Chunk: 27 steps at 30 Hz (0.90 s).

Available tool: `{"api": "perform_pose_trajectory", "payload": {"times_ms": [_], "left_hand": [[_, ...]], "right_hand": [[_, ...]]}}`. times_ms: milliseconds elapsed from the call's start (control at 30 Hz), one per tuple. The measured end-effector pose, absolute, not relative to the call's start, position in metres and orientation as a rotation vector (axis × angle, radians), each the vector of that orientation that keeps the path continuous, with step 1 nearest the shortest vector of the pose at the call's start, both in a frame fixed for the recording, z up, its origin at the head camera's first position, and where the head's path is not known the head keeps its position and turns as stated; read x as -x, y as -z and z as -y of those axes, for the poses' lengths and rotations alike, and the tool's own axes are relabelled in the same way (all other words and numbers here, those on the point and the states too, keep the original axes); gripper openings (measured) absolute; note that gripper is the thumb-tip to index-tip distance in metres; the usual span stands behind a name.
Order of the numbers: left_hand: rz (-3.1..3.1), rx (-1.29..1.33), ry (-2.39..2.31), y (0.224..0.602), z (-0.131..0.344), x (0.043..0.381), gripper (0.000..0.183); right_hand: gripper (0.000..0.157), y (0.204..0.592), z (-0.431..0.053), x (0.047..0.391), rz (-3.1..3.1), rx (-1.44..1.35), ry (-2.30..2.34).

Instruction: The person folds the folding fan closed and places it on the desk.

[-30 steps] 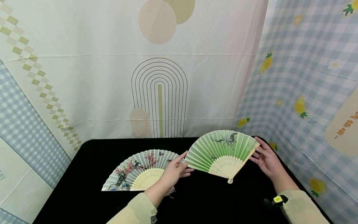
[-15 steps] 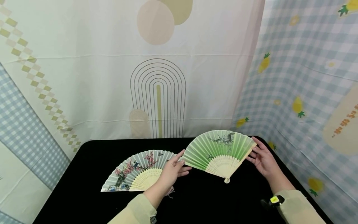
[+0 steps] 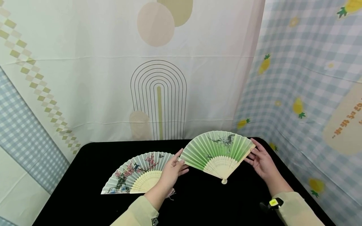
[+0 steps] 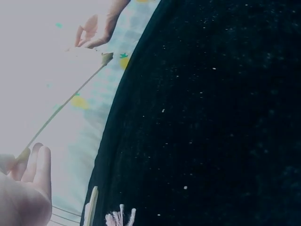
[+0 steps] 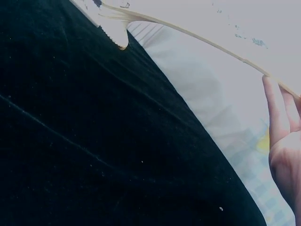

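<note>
A spread green folding fan with a dark branch print and pale slatted ribs is held up over the table, its pivot end lowest. My left hand pinches its left edge between thumb and fingers. At the opposite edge, the fingers and thumb of my right hand grip the outer rib. In the left wrist view the green fan is nearly edge-on between both hands. A second spread fan, pale grey with pink blossoms, lies on the table, partly hidden behind my left hand and forearm.
The black-covered table stands against a pale printed backdrop. A blue checked cloth with pineapples hangs at the right. A tassel lies beside the blossom fan, near my left wrist.
Both hands have carried the green fan a little to the left, closer to the blossom fan. The whole head view has also shifted slightly. Both grips look the same.
</note>
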<state>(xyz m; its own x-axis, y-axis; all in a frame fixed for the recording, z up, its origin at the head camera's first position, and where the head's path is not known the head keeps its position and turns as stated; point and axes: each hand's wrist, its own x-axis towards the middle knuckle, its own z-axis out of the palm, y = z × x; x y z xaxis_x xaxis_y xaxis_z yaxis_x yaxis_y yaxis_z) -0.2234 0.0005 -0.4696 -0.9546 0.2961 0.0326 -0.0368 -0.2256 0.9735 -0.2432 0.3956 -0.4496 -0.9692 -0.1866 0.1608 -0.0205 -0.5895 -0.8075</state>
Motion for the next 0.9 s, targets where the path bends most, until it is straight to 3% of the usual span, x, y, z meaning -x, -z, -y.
{"api": "perform_pose_trajectory", "payload": {"times_ms": [900], "left_hand": [[-1.646,-0.263,-2.396,0.455,0.008,0.225,0.057]], "right_hand": [[0.048,0.444,-0.371,0.242,-1.416,0.435,2.655]]}}
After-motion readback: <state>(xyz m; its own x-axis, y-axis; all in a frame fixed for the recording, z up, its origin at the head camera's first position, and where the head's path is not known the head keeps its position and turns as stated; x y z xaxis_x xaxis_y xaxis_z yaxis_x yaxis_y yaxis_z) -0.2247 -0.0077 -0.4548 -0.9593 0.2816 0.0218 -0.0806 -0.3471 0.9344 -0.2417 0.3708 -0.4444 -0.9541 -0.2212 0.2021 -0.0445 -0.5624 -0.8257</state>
